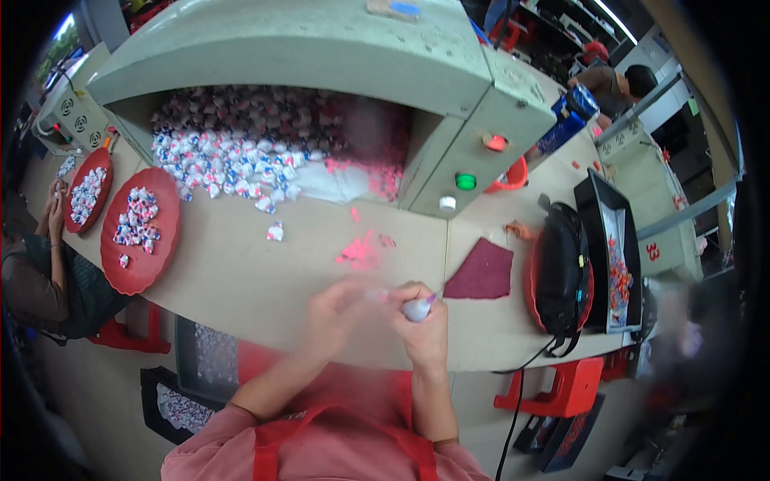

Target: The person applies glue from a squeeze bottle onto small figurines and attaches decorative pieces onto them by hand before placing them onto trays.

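Over the counter (241,256), the right hand (425,333) grips a pale, purple-tipped object (417,309); blur hides whether the left hand (333,314) holds the small pale piece (376,295) between them. A loose pinch could drop it toward the pink patch (358,252) beyond, perhaps staining it.

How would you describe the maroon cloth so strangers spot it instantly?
Find the pale green machine, then its red, green and white buttons. Below them in view, left of a rounded red tray, lies the maroon cloth: flat and angular, unlike that tray.
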`<state>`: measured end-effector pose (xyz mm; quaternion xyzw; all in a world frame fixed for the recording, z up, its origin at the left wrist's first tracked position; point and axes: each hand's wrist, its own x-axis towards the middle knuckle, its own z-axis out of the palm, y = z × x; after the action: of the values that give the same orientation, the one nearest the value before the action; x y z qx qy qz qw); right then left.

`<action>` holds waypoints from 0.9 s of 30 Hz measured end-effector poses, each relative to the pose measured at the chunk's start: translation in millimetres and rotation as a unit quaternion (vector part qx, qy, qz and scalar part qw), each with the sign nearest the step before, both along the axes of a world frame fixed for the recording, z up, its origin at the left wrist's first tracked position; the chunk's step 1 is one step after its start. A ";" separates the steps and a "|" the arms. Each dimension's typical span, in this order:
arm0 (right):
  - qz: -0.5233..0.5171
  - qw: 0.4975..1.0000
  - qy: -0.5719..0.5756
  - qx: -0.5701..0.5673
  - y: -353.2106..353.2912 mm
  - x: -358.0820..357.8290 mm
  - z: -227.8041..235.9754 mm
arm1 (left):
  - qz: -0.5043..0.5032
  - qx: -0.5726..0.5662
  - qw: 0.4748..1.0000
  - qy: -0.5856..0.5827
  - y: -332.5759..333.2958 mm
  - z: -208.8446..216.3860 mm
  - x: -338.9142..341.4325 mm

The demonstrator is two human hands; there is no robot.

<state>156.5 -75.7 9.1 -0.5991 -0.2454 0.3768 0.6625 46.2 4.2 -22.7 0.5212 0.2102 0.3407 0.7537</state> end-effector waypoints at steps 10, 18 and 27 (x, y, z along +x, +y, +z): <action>0.005 0.999 0.001 0.049 -6.5 5.3 0.2 | -0.035 -0.079 0.995 -0.050 -3.9 10.5 5.4; 0.001 0.999 0.000 0.037 -11.0 4.0 1.2 | -0.037 -0.079 0.995 -0.055 -8.7 10.5 5.6; -0.004 1.000 -0.008 0.027 -1.4 2.2 -0.9 | -0.019 -0.051 0.997 -0.053 -2.1 6.3 6.2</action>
<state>158.6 -77.1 8.2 -0.5851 -0.2585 0.3620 0.6780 52.4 2.0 -16.4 0.4670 0.1775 0.3424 0.7957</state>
